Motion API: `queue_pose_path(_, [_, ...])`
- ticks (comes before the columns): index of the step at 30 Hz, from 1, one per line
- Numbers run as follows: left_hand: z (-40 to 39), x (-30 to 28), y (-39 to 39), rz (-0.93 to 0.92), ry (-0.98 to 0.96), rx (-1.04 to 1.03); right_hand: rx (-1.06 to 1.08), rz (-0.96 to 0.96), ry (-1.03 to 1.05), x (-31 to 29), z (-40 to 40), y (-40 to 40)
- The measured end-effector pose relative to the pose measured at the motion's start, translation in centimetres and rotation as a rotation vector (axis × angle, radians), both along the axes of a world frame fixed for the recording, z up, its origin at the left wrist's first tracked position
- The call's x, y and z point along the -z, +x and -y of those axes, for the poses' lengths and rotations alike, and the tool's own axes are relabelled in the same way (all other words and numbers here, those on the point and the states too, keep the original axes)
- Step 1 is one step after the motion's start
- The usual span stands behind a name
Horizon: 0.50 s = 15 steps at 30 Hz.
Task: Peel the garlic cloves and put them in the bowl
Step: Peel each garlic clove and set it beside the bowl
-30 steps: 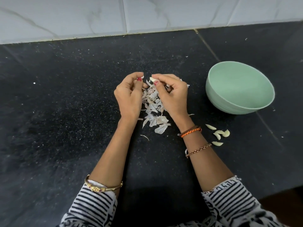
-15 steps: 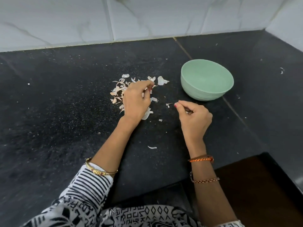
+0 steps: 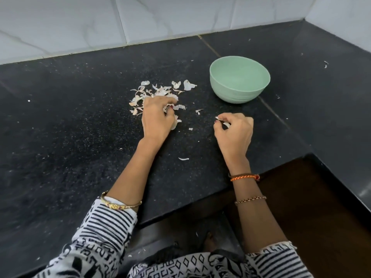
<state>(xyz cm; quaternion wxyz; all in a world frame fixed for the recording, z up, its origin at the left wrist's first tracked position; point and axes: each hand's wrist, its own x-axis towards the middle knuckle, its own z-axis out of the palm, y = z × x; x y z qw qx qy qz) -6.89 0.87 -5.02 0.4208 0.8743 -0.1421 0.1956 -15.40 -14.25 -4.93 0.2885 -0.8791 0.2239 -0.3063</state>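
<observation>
The left hand [image 3: 156, 117] curls into the peel pile [image 3: 158, 91] while the right hand [image 3: 233, 130] pinches a garlic clove [image 3: 223, 122] near the bowl [image 3: 240, 79].

Tabletop [image 3: 80, 137]: black speckled stone, smooth, faint sheen.
Wall [image 3: 160, 17]: glossy white marble-veined tiles.
Bowl [image 3: 230, 93]: pale green, matt, smooth, plastic-like.
Peels [image 3: 160, 90]: thin, dry, papery, off-white.
Bangle [image 3: 120, 205]: shiny gold metal.
Sleeves [image 3: 108, 223]: printed black-and-white cloth.
Wrist band [image 3: 244, 176]: braided orange thread.
</observation>
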Motion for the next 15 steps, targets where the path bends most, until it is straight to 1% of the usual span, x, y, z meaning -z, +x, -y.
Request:
queue_pose_path(4, [-0.2,-0.2,0.1,-0.036,-0.116,-0.034,-0.039,0.116,-0.011,0.0,-0.8,0.3])
queue_pose_path(6, [-0.5,-0.4,0.3,-0.022,-0.179,-0.044,-0.103,0.17,-0.007,-0.3,-1.7,1.0])
queue_pose_path(9, [-1.1,-0.6,0.8,-0.004,-0.199,-0.075,-0.228,0.215,0.019,-1.2,-3.1,2.6])
queue_pose_path(11, [-1.6,-0.7,1.2,0.011,-0.197,-0.102,-0.312,0.167,0.032,-1.9,-3.7,4.0])
queue_pose_path(15, [-2.9,-0.6,3.2,0.014,-0.126,-0.191,-0.453,-0.021,0.013,-2.3,-4.2,7.4])
